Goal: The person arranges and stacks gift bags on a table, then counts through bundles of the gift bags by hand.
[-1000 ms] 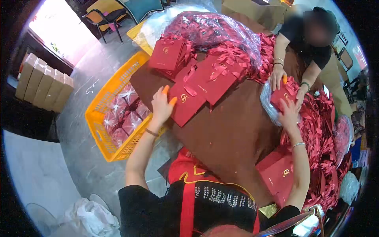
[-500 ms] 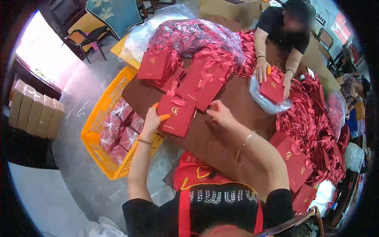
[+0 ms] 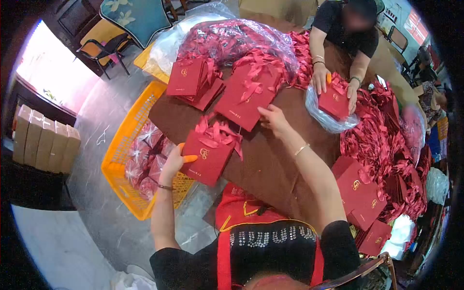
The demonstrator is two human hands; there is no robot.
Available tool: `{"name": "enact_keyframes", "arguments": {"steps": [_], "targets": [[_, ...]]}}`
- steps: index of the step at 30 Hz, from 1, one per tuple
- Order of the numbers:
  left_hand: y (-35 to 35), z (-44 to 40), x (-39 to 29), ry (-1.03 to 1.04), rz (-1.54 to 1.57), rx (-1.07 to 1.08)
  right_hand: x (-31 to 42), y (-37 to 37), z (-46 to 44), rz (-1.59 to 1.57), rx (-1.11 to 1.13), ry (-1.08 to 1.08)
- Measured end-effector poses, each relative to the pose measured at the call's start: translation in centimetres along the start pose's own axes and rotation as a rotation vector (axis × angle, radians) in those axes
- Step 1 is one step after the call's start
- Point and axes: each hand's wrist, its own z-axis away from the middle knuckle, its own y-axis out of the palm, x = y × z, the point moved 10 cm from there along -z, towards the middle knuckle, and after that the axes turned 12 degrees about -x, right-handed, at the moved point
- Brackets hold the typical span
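Observation:
My left hand (image 3: 173, 162), with orange covers on thumb and forefinger, grips the left edge of some red paper gift bags (image 3: 205, 157) with gold lettering and ribbon handles. They hang over the table's near left edge. My right hand (image 3: 276, 120) pinches the right edge of another red gift bag on a flat stack (image 3: 246, 99) in the middle of the table; its fingertips are partly hidden. Left of that stack, more red gift bags (image 3: 186, 79) lie in a leaning pile.
A brown table (image 3: 295, 108) bears a plastic-wrapped heap of red bags (image 3: 227, 41). Below its left edge stands a yellow crate (image 3: 116, 159) with wrapped red bundles. Opposite, a co-worker (image 3: 338, 31) handles red bags in clear plastic. More red bags (image 3: 355, 188) cover the right side.
My left hand has moved down and left with its bags, away from the stack, and their ribbons now spread upward. My right hand has moved up to the stack's right edge.

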Motion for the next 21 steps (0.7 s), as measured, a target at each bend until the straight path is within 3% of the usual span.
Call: {"name": "enact_keyframes", "arguments": {"steps": [5, 11, 12, 17, 21], "targets": [[-1.8, 1.3, 0.5, -0.001, 0.33, 0.004, -0.1, -2.6, -1.6, -0.032, -0.032, -0.002], [-1.4, -0.4, -6.0, 0.179, 0.65, -0.042, -1.6, -2.9, -1.5, -0.081, -0.074, 0.064], [-0.7, -2.2, -5.6, 0.128, 0.691, -0.064, -1.7, -2.9, -1.6, -0.124, -0.093, 0.062], [6.7, -7.3, -12.5, 0.157, 0.475, -0.059, -0.9, -3.1, -1.4, -0.192, -0.221, 0.0], [10.3, -11.6, -12.4, 0.016, 0.502, 0.023, 1.5, -2.5, 0.1, -0.089, -0.187, -0.037]]}}
